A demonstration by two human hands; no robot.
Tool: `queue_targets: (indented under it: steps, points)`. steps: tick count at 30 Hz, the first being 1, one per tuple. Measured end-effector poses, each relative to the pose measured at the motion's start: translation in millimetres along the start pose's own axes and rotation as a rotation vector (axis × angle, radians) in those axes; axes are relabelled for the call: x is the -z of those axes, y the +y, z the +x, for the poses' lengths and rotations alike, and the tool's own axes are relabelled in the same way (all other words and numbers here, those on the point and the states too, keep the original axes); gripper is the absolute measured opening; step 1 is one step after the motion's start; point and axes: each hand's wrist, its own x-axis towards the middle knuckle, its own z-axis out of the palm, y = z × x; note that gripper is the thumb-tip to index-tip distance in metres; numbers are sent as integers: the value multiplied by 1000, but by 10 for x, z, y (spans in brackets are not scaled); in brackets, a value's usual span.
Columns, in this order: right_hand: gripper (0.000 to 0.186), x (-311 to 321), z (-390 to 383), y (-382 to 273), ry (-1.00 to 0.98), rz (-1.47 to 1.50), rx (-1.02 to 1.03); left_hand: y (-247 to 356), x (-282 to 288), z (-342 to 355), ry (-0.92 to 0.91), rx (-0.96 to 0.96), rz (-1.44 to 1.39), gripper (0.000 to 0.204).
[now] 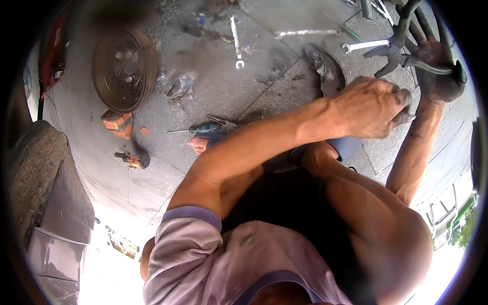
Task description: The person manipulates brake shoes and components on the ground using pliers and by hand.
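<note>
At the far right, my right hand (438, 76) is grimy and holds a pair of dark pliers (394, 51), whose jaws are apart and point left. One plier handle crosses the palm. My left hand (375, 107) reaches across in front of my body, closed with its fingers curled, just left of my right wrist. Whatever its fingertips hold, if anything, cannot be made out. A silver spanner (362, 46) lies beside the pliers' jaws. Left of it, above my left hand, sits a curved dark metal part (328, 71) on the grey floor.
A round brown pan (152, 63) with small metal parts stands far left, near an orange and black power tool (133, 158). Another spanner (235, 40) lies on the paving. Near my foot are a blue-handled screwdriver (203, 128) and crumpled clear plastic (178, 89).
</note>
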Motion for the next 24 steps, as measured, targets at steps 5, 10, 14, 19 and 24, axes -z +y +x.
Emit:
queue_targets:
  steps: [5,10,14,19,24]
  points:
    - [114,-127,-135,-226,101,-45,130,-786,14,-233,-427,-264,761,56]
    - [121,-657,-234,-163,177,-167,177,-962,70,-224,-668,-125,819,63]
    - [125,-933,-206,-7,167,-204,160,-992,159,-395,-613,-193,831,64]
    - [132,-1126,-182,66,154,-249,153,-1009,209,-499,-570,-107,749,57]
    - [133,-1366,-172,143,134,-276,108,-1139,53,-650,-350,31,664,40]
